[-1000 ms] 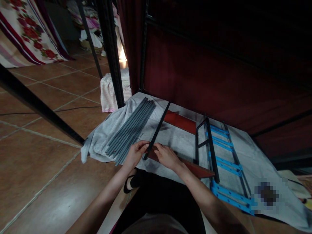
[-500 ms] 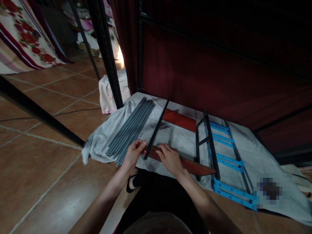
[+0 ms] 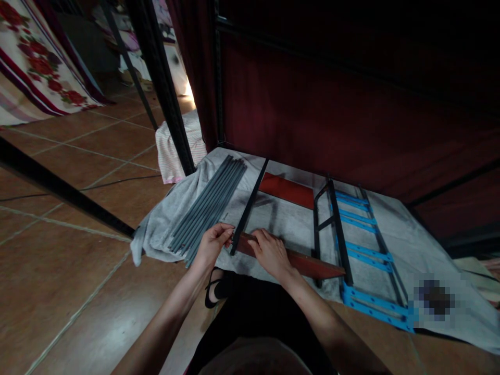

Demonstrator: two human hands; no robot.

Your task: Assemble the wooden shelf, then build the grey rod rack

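Observation:
A black metal bar [image 3: 250,203] lies on a grey cloth [image 3: 281,224] and meets a red beam [image 3: 308,263] at its near end. My left hand [image 3: 213,244] pinches that joint from the left. On the red beam, just right of the joint, rests my right hand [image 3: 269,252], fingers pressed down on it. A second red beam [image 3: 287,190] lies farther back. Left of my hands sits a bundle of several grey rods [image 3: 211,205].
A black frame with blue crossbars [image 3: 359,245] lies on the cloth to the right. Dark red fabric panels [image 3: 332,109] rise behind. Black uprights [image 3: 160,88] stand on the tiled floor [image 3: 58,271] at left, near a striped cloth bundle [image 3: 172,148].
The view has shifted slightly. My right hand slid a little along the red beam; my left hand stays at the joint with the black bar.

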